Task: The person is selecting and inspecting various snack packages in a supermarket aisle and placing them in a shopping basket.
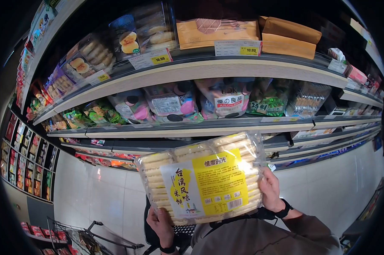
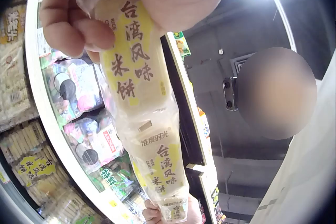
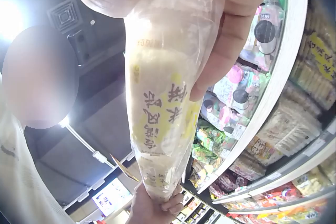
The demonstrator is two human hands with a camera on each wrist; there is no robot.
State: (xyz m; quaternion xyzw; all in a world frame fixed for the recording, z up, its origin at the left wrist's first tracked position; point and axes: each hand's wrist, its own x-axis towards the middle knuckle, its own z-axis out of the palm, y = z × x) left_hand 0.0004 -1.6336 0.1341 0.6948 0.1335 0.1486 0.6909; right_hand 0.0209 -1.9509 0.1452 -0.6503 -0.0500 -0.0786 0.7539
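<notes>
A large clear pack of rice crackers (image 1: 213, 182) with a yellow and white label is held up in front of the body, label side toward the head camera and slightly tilted. My left hand (image 1: 161, 227) grips its lower left corner, thumb on the front. At the right edge, my right hand (image 1: 270, 191) pinches the pack, its other fingers partly hidden behind. The left wrist view looks along the pack's narrow side, with wrapped crackers (image 2: 139, 61) showing through the film. From the right wrist, the pack (image 3: 157, 92) runs down to the left hand (image 3: 147, 208).
Store shelves rise ahead, with bagged snacks (image 1: 168, 100), boxed pastries (image 1: 156, 32) and brown packets (image 1: 217, 32) above price tags (image 1: 238, 48). A shopping cart (image 1: 90, 238) stands at lower left. Tiled floor (image 1: 103, 182) shows below, and another rack (image 1: 28, 157) stands at far left.
</notes>
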